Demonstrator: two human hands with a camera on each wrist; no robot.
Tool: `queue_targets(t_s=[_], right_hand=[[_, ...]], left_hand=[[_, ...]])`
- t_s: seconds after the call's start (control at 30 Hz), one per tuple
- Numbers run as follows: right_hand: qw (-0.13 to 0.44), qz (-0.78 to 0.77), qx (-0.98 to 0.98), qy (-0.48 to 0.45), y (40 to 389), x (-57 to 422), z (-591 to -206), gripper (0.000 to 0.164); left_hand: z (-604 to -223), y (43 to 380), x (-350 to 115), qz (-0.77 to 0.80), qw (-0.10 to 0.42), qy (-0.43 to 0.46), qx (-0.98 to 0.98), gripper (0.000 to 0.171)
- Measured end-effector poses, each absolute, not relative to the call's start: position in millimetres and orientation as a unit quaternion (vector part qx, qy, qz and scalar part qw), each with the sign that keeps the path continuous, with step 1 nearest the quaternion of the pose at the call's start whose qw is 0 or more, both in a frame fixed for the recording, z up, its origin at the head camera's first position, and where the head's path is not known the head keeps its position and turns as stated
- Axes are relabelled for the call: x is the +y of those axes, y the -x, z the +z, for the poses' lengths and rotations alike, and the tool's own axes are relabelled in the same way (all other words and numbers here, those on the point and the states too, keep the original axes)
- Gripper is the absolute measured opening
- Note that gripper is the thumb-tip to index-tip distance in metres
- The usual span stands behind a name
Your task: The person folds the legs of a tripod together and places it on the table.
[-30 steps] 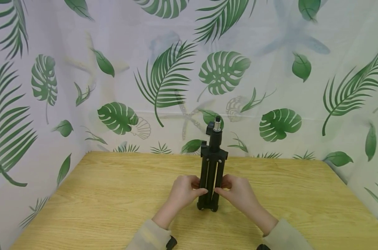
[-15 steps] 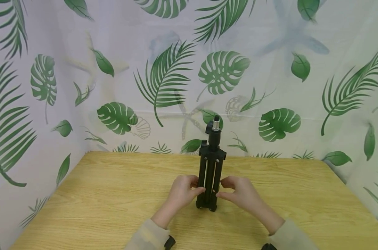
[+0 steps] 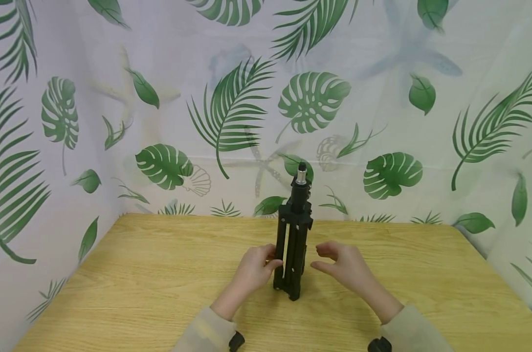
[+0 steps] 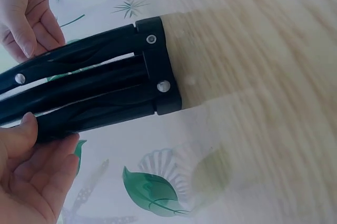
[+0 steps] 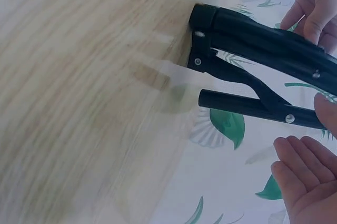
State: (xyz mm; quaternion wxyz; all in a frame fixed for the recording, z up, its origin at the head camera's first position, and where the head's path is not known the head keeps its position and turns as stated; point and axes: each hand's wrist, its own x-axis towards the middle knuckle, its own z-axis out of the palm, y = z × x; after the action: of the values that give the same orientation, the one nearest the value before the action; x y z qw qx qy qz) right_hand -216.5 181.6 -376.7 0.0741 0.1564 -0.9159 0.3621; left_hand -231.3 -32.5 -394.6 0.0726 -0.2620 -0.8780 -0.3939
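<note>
A black folded tripod stand (image 3: 298, 234) with a silver-coloured stud on top stands upright on the wooden table. My left hand (image 3: 255, 266) pinches its left leg between thumb and fingers. The left wrist view shows the same left hand (image 4: 37, 176) low on the frame, thumb on the leg. To the stand's right, my right hand (image 3: 343, 266) is spread, thumb and fingers parted, with a gap to the stand in the head view. In the right wrist view one leg (image 5: 237, 105) sits a little away from the stand's base, near the right hand's fingers (image 5: 300, 166).
The wooden table (image 3: 160, 274) stretches out on both sides of the stand. A pale curtain (image 3: 248, 122) printed with green leaves hangs behind and beside it. Dark straps or mounts (image 3: 379, 344) show at the sleeves.
The stand has turned about its upright axis and shifted slightly left. My right hand has come off it and moved right, its fingers parting. My left hand has stayed on a leg.
</note>
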Motion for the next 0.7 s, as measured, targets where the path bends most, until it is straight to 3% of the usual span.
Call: queue_targets(t_s=[0.27,0.7], right_hand=[[0.094,0.379,-0.900,-0.191,222.0,180.4,-383.5,0.032],[0.066,0.417,-0.877,-0.229,224.4,178.0,-385.4,0.027]], left_hand=[[-395.8,234.2,-33.9,-0.400,0.058,0.275,-0.872,0.008],[-398.7,238.2,-34.0,-0.412,0.031,0.280,-0.867,0.009]])
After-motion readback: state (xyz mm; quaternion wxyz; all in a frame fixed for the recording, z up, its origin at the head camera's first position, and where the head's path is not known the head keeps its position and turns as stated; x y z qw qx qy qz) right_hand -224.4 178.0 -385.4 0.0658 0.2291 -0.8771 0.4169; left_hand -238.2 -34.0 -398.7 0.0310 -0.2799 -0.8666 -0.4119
